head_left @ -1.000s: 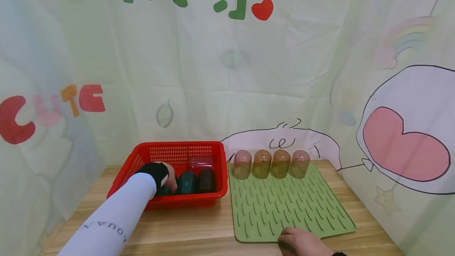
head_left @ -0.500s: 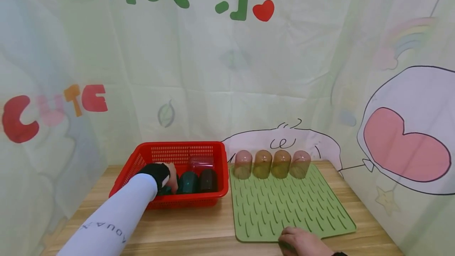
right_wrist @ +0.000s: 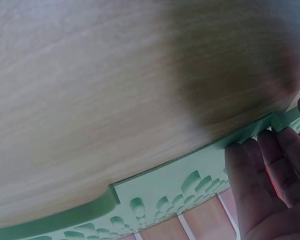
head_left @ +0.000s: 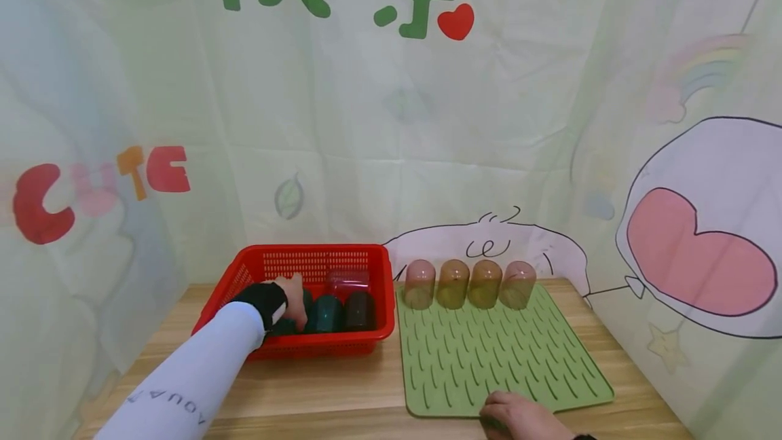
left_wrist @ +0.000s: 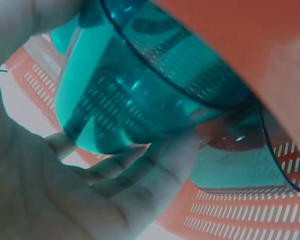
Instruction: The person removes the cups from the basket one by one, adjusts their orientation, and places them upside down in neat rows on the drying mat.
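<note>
One teal cup (left_wrist: 102,97) is in the grip of the left hand (head_left: 293,300), near the front left corner of the red basket (head_left: 318,340). The thumb lies along one side of it and the fingers curl round the other, pinching the cup between them; its mouth is tilted toward the basket's front wall. Whether it touches the basket floor I cannot tell, as the hand and rim hide its lower part.

Just beside it along the front wall lie a second teal cup (head_left: 328,314) and, by the front right corner, a dark cup (head_left: 359,312). A pinkish clear cup (head_left: 348,282) lies on its side near the back wall.

The right hand (head_left: 522,417) rests at the front edge of the green mat (head_left: 489,358), fingers fairly straight and close together, their tips touching that edge. Along the mat's back edge four see-through cups stand mouth down in a row: left pink cup (head_left: 419,285), two amber cups (head_left: 453,285), right pink cup (head_left: 518,285). Basket and mat sit side by side on the wooden table (head_left: 330,389).
</note>
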`<state>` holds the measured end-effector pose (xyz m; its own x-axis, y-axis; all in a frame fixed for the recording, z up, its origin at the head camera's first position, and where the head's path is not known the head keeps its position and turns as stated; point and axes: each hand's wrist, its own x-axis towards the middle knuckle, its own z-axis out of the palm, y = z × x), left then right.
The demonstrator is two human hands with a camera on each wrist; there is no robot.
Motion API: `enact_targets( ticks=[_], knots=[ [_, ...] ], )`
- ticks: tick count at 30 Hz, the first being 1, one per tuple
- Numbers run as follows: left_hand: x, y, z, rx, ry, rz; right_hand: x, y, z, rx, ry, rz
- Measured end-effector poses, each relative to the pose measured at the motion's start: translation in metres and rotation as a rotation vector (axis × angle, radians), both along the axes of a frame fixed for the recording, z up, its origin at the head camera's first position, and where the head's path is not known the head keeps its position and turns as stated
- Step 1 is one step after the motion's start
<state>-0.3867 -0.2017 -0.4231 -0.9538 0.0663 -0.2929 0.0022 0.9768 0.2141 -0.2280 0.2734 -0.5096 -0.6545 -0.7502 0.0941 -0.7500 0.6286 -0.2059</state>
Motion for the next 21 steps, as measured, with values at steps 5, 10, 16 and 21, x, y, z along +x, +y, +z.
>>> enact_targets(
  ticks=[5, 10, 16, 21],
  knots=[
    [0.003, 0.0, 0.008, 0.044, 0.052, 0.013, 0.0, 0.0, 0.001, 0.011, -0.034, -0.025],
    [0.012, -0.001, 0.019, 0.121, 0.1, 0.018, -0.001, 0.001, -0.001, -0.005, -0.018, -0.002],
    [0.016, -0.002, 0.024, 0.198, 0.142, 0.002, -0.004, 0.002, -0.004, -0.017, 0.014, 0.049],
    [0.02, -0.001, 0.029, 0.285, 0.206, -0.02, -0.004, 0.003, -0.004, -0.013, 0.01, 0.061]
  ],
)
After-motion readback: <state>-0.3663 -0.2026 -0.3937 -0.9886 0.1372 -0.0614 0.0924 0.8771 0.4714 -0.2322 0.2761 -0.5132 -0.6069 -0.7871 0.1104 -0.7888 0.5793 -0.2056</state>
